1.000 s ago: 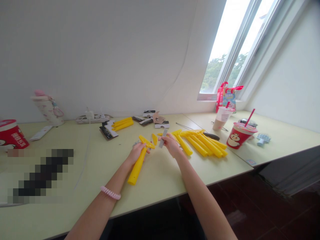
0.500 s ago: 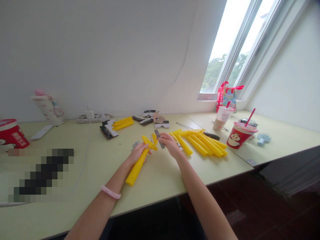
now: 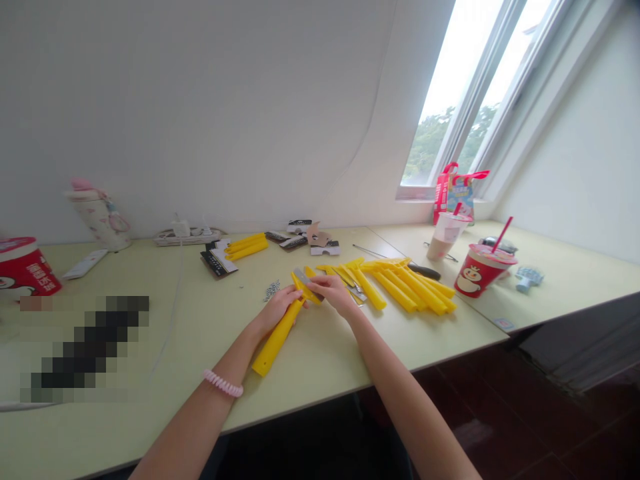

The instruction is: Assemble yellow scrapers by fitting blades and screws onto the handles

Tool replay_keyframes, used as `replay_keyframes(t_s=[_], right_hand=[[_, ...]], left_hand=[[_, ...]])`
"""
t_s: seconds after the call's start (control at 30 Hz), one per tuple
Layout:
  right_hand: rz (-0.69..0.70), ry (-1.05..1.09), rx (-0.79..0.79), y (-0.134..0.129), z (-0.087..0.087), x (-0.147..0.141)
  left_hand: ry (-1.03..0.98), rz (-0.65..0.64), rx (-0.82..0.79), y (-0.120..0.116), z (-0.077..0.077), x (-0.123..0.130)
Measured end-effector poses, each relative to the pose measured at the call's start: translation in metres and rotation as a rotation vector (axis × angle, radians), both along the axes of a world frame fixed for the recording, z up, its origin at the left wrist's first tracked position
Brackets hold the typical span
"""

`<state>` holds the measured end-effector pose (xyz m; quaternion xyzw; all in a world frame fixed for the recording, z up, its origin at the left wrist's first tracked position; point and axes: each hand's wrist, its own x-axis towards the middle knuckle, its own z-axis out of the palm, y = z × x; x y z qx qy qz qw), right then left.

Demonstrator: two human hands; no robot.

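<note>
My left hand (image 3: 279,308) is closed around the neck of a yellow plastic scraper handle (image 3: 274,343), which slants with its thick end toward me. Between the fingers of my right hand (image 3: 337,294) is a flat grey metal blade (image 3: 301,275), lying against the handle's wide yellow head. My fingers hide part of both pieces. Just left of the head is a small pile of screws (image 3: 273,290). To the right, loose metal blades (image 3: 356,291) lie near a row of yellow T-shaped scrapers (image 3: 423,291).
A screwdriver (image 3: 424,271) lies behind the scrapers. Farther back are yellow tubes (image 3: 247,247), packaging cards (image 3: 324,249) and a power strip (image 3: 187,236). Drinks stand at right, including a red cup (image 3: 480,272); a bottle (image 3: 100,217) and another red cup (image 3: 29,267) are at left.
My right hand has moved left and brought the blade from beside the scraper handle onto its head. The loose blades at right now show more. My left hand keeps its hold.
</note>
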<state>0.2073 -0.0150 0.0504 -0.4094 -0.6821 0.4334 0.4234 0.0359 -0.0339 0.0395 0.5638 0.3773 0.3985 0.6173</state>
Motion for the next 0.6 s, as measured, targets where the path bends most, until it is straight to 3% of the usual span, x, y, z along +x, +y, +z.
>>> replay_keyframes(t_s=[0.3,0.5,0.6], right_hand=[[0.034,-0.043,-0.053,-0.005,0.004,-0.003],[0.110,-0.062,-0.075,-0.006,0.001,-0.008],[0.102,-0.057,-0.100,-0.006,-0.001,-0.012]], left_hand=[[0.016,0.044,0.008,0.000,0.002,0.002],[0.149,0.309,0.094,0.008,-0.002,-0.001],[0.189,0.360,0.150,0.011,-0.004,-0.004]])
